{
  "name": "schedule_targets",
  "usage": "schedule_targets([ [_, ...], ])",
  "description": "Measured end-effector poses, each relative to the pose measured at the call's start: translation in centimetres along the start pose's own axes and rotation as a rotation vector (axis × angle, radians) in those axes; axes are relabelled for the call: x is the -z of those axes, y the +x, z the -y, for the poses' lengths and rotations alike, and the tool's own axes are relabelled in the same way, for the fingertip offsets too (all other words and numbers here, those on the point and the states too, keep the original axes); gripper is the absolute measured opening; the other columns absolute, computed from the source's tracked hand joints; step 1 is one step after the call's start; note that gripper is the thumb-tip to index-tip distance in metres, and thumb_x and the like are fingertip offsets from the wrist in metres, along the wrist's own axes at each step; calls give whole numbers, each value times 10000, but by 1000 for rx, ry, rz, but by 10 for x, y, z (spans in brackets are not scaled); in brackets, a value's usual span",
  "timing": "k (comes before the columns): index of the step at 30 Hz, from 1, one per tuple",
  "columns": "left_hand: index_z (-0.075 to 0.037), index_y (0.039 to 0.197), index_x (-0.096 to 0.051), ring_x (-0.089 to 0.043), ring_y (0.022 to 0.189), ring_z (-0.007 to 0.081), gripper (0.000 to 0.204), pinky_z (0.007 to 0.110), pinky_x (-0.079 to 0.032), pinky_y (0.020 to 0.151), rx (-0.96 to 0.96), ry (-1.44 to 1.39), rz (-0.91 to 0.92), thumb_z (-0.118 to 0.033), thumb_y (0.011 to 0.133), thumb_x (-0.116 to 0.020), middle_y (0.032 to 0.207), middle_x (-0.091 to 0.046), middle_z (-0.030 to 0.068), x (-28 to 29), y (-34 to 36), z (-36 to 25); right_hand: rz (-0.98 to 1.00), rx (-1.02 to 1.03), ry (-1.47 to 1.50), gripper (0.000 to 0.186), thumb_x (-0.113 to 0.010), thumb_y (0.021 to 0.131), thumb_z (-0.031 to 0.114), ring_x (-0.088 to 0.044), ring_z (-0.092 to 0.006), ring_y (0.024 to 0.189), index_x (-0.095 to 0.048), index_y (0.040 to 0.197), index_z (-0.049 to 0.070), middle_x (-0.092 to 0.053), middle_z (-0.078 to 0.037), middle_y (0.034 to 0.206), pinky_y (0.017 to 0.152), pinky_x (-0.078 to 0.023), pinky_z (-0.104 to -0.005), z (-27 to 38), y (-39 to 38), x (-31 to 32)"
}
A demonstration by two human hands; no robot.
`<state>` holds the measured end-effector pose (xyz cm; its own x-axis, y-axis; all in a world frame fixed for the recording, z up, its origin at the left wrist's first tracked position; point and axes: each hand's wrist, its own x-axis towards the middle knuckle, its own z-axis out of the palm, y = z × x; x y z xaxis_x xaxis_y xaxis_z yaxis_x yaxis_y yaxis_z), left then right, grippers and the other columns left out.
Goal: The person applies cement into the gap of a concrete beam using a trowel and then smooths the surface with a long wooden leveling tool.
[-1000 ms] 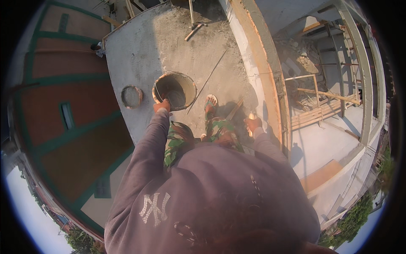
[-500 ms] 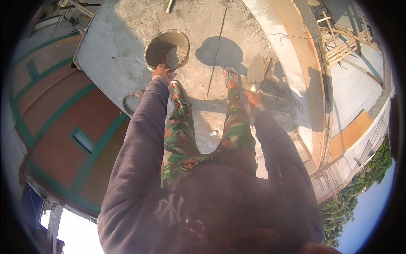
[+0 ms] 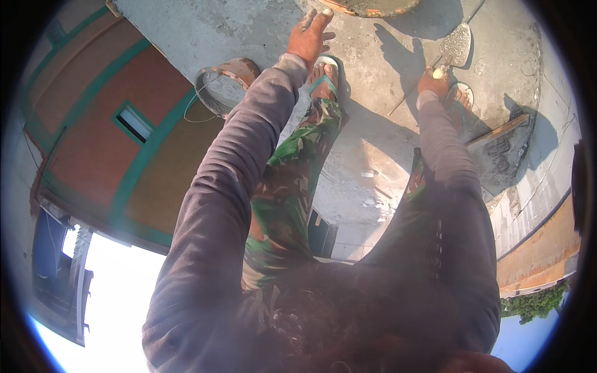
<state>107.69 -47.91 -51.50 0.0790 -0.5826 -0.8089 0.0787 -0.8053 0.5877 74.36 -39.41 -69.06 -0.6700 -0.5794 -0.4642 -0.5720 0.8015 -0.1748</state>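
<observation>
My left hand [image 3: 309, 38] has its fingers apart and holds nothing, just left of the rim of a large mortar-stained bucket [image 3: 373, 10] cut off at the top. My right hand [image 3: 433, 82] is closed on the pale handle of a trowel [image 3: 454, 46], whose flat blade points up and away over the concrete floor. A thin rod lies on the floor under the trowel. A smaller bucket [image 3: 242, 69] with a wire handle stands left of my left forearm. My feet in sandals are on the floor beside both hands.
A wooden batten [image 3: 497, 129] lies to the right on the concrete [image 3: 379, 68]. A white block wall and an orange-brown strip [image 3: 538, 252] run along the right. The slab's edge is at the upper left, with a red and green building [image 3: 87, 174] past it. Bits of debris lie between my legs.
My left hand has let go of the large bucket, which now sits at the top edge of the view. The view has swung, and the trowel in my right hand has come up higher in it.
</observation>
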Motion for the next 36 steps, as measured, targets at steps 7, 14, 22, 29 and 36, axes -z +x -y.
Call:
schedule_targets([
  [7,-9,1605,-242,-203,1525,437,983,549,-165,1246,-380,1122,-959,-248,823,-788,1619,-240,290,175,-156,67,57,-23,28,491,-760,857,358,-731,-381,999,-666,1113,-49,-744,-232,1064,864,-558,-434,-15,23,-33],
  [14,-17,781,-651,-627,752,191,387,400,-514,730,204,780,-803,-374,873,-768,753,-661,90,371,-183,142,79,-102,-10,456,-726,807,337,-735,-398,1003,-727,1060,-42,-751,-251,1054,870,-561,-438,18,19,-19],
  [22,95,1005,-721,-695,851,229,458,377,-527,823,210,844,-631,-357,951,-669,898,-751,196,276,-201,156,127,-46,100,411,-768,792,342,-742,-372,985,-733,1015,-1,-764,-214,993,866,-564,-439,-1,-24,1],
  [29,57,884,-702,-610,621,146,453,319,-474,597,190,641,-674,-390,953,-669,687,-657,92,284,-202,146,24,-135,227,546,-823,816,368,-716,-393,1074,-692,1159,-36,-744,-248,1087,925,-561,-441,-17,14,-65],
  [36,55,834,-673,-604,611,168,461,351,-479,591,196,551,-824,-394,937,-675,664,-639,90,272,-223,174,168,-89,118,467,-751,853,372,-703,-399,1107,-719,1109,-18,-737,-250,1127,951,-553,-450,9,10,-30],
])
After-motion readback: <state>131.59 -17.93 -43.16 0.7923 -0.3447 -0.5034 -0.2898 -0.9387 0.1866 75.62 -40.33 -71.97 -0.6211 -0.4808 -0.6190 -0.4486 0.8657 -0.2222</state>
